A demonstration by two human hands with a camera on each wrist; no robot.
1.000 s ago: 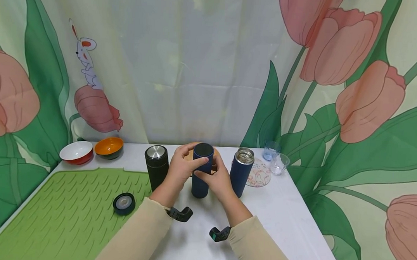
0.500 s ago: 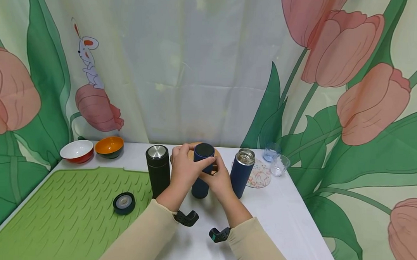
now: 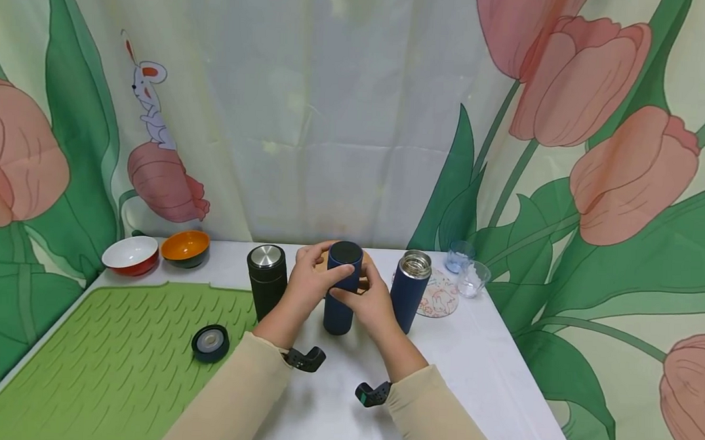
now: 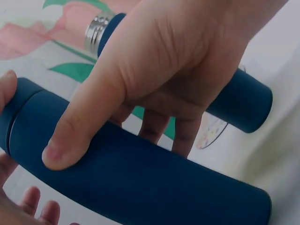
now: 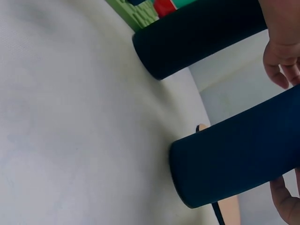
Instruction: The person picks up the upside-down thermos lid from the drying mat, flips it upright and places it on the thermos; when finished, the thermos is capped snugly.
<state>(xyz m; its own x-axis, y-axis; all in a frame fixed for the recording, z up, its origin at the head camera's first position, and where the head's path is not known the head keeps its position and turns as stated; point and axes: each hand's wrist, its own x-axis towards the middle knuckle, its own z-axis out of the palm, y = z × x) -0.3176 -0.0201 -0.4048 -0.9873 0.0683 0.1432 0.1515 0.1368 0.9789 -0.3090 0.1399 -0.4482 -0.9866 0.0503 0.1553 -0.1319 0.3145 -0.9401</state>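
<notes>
A dark blue thermos [image 3: 339, 318] stands upright on the white table between both hands, its black-topped lid on. My left hand [image 3: 305, 285] grips the lid, thumb across the near side and fingers curled behind. In the left wrist view, a seam shows between lid and body. My right hand [image 3: 374, 303] holds the body just below, its thumb flat along the blue wall [image 4: 140, 164]. To the left stands a black thermos [image 3: 266, 282] with a silver top. A second blue thermos [image 3: 408, 294] on the right is uncapped, its steel mouth showing.
A black lid [image 3: 210, 343] lies on the green mat [image 3: 115, 367]. Behind are a red bowl [image 3: 131, 255] and an orange-lined bowl [image 3: 185, 248]. Two small glasses [image 3: 472, 278] and a patterned round coaster [image 3: 438, 296] sit at right. A wooden round piece is partly hidden behind the hands.
My left hand turned rightward over the lid half a second ago, and its wrist has swung back left since. The right hand and the thermos have stayed nearly in place.
</notes>
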